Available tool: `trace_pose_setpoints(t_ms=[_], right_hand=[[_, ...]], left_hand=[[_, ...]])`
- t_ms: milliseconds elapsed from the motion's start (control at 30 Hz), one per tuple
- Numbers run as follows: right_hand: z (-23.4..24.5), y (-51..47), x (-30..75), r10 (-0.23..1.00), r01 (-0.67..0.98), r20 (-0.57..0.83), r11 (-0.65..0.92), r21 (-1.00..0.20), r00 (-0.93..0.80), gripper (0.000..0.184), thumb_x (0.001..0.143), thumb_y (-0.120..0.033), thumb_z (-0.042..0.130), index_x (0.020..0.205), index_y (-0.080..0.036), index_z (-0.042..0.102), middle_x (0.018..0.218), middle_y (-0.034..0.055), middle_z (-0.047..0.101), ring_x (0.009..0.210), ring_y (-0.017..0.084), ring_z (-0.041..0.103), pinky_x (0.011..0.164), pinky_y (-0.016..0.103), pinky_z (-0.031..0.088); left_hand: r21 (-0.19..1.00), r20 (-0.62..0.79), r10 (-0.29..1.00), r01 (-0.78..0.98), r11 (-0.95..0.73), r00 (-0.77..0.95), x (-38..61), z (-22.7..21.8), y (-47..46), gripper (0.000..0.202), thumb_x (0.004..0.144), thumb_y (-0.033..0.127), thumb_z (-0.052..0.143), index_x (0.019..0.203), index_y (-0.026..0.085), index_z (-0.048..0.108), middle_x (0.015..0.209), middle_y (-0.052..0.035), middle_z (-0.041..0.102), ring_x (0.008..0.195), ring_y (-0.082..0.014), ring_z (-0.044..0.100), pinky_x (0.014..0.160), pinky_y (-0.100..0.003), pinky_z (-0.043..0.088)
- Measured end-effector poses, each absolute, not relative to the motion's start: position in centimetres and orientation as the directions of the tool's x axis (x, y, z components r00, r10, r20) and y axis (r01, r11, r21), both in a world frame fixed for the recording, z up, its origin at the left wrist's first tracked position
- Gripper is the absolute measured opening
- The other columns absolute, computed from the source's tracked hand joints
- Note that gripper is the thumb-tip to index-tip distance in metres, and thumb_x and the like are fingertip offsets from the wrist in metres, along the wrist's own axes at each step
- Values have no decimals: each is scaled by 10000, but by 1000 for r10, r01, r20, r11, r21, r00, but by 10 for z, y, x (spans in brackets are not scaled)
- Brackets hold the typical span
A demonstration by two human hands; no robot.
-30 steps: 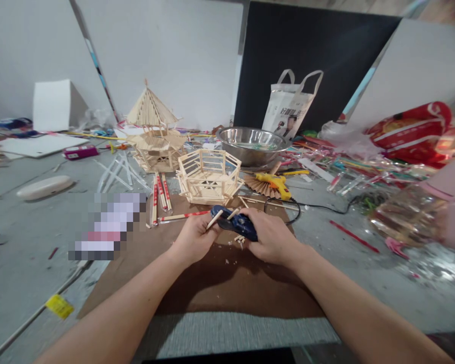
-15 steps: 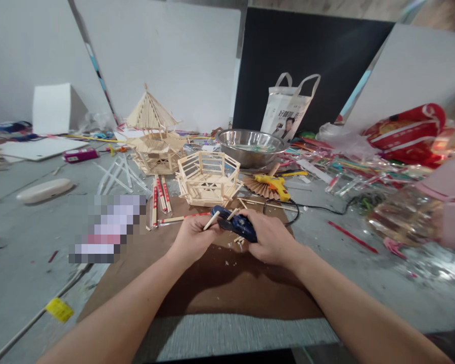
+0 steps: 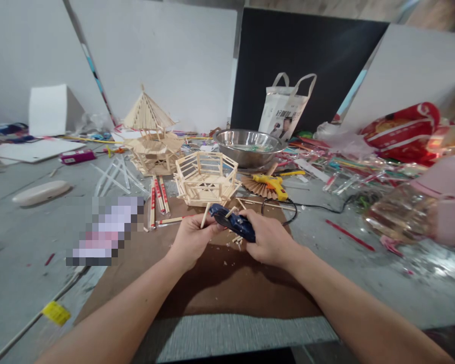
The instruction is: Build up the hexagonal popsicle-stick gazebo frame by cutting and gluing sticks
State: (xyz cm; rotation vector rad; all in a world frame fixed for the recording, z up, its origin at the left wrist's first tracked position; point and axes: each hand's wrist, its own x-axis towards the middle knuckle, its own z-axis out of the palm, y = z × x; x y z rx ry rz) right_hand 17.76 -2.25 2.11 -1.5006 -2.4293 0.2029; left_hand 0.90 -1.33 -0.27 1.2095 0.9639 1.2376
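Head view: right hand [image 3: 270,236] around blue tool [image 3: 233,222], blurry-lettered white bag [image 3: 272,105] beyond.

a craft workspace is showing: on a cluttered grey table [image 3: 15,227], a roofed pavilion of pale wooden sticks [image 3: 147,111] is standing left of a round silver metal bowl [image 3: 246,160]; before the bowl, a yellow glue gun [image 3: 272,185] is lying near a gripped dark blue tool [image 3: 235,224].

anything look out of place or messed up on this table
Mostly loose mess: pale crumbs dot the brown mat, and a red strip lies loose on the table to its right. The white bag behind the bowl leans, though the lens may exaggerate that. I see no clear damage or spilled liquid.
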Motion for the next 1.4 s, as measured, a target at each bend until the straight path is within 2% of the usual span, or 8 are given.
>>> trace_pose_setpoints(t_ms=[233,400,667,1000,1233,1400], right_hand=[[22,-24,176,909,873,129,416,-256,-396,412,640,-238,467,1041,-151,433,914,76,601,776,213,565,630,282,356],[23,-25,174,919,886,103,394,-245,-380,360,654,-227,451,1007,-160,444,882,71,609,745,214,571,616,279,353],[19,-25,175,920,894,119,392,-219,-374,303,673,-221,443,970,-165,448,866,75,611,733,211,572,599,269,337],[20,-26,174,926,903,115,377,-207,-361,280,682,-230,456,954,-162,457,844,76,610,702,198,563,578,259,324],[20,-26,174,925,903,111,379,-202,-363,284,680,-222,463,957,-159,458,847,77,607,716,199,563,593,261,328],[22,-25,173,933,908,72,359,-216,-352,271,684,-229,453,944,-153,453,836,82,601,718,210,562,600,276,341]], left_hand=[[989,88,989,-125,-73,120,9,-1,-13,277,527,361,689,456,135,545,362,71,359,389,-32,274,409,-175,234],[992,85,990,-105,-73,109,8,-1,-13,284,524,386,682,473,132,565,356,67,354,394,-38,282,405,-177,230],[994,54,994,-101,-44,95,9,-4,-11,264,526,377,682,537,123,610,407,50,446,409,-41,308,421,-181,238],[995,58,992,-83,-49,110,8,-5,-10,185,575,306,657,544,128,614,401,68,407,403,-31,255,439,-186,233],[995,46,992,-90,-36,117,8,-5,-10,228,560,342,668,536,125,603,410,55,431,409,-37,292,427,-184,233],[990,4,994,-138,12,109,8,-4,-10,255,537,370,681,533,127,602,353,68,368,385,-38,281,412,-183,227]])
